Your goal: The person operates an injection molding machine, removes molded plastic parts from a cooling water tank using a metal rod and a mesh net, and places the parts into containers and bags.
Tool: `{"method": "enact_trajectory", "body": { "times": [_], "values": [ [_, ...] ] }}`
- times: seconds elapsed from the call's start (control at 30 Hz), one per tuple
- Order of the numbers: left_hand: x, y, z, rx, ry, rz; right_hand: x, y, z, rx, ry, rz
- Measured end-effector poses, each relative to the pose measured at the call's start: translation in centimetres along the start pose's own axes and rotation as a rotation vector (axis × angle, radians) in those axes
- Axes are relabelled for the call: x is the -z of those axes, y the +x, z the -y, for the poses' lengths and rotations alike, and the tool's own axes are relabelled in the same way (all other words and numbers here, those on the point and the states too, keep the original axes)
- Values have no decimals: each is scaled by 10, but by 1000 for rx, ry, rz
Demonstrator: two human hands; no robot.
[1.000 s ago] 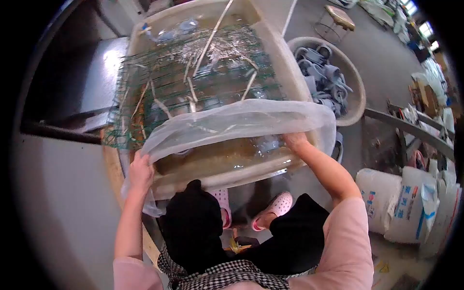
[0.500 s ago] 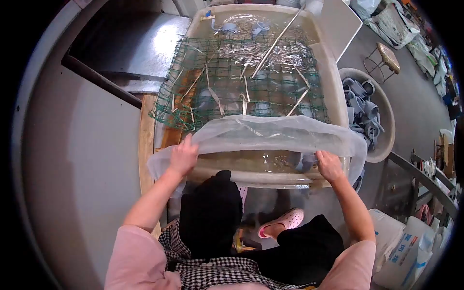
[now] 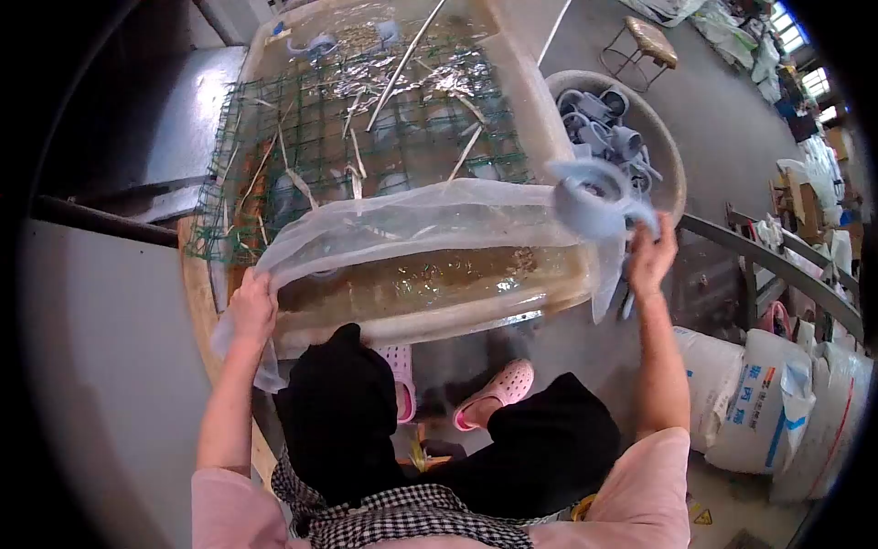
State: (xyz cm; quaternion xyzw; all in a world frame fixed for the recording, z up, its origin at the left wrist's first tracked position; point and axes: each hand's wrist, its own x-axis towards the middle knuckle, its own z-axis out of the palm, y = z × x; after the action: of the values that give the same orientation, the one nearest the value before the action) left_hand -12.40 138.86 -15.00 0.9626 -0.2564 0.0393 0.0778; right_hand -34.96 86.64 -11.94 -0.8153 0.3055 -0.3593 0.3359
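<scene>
My left hand (image 3: pixel 253 306) is closed on the left end of a translucent white sheet (image 3: pixel 393 210), which droops across the near part of a water-filled tub (image 3: pixel 430 320). To the right, my right hand (image 3: pixel 651 256) grips the curved end of a grey-blue plastic ring-shaped part (image 3: pixel 590 201). That part is slightly blurred and hangs above the tub's right rim, over the sheet's right end. Beyond the sheet, a green mesh net (image 3: pixel 315 137) with pale strips tied to it lies across the water.
A round basin (image 3: pixel 672 119) of similar grey parts stands right of the tub. More grey parts (image 3: pixel 320 44) sit at the tub's far end, near a thin rod (image 3: pixel 407 64). White sacks (image 3: pixel 759 398), a metal rail (image 3: pixel 777 274) and a stool (image 3: pixel 651 41) are farther right.
My right hand has let go of the sheet and raised a grey-blue ring-shaped part above the tub's right rim. My left hand still holds the sheet. The view has turned right.
</scene>
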Motion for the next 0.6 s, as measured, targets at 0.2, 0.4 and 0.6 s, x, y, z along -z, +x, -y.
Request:
{"method": "enact_trajectory", "body": {
  "times": [0.2, 0.4, 0.6],
  "values": [
    [14, 3, -6, 37, 40, 68, -2, 132, -25, 25, -408, -157],
    [16, 5, 1, 44, 8, 48, -94, 60, 100, 659, -288, 166],
    [16, 1, 7, 44, 0, 16, -266, -170, 151, 905, -99, 1261]
  ]
}}
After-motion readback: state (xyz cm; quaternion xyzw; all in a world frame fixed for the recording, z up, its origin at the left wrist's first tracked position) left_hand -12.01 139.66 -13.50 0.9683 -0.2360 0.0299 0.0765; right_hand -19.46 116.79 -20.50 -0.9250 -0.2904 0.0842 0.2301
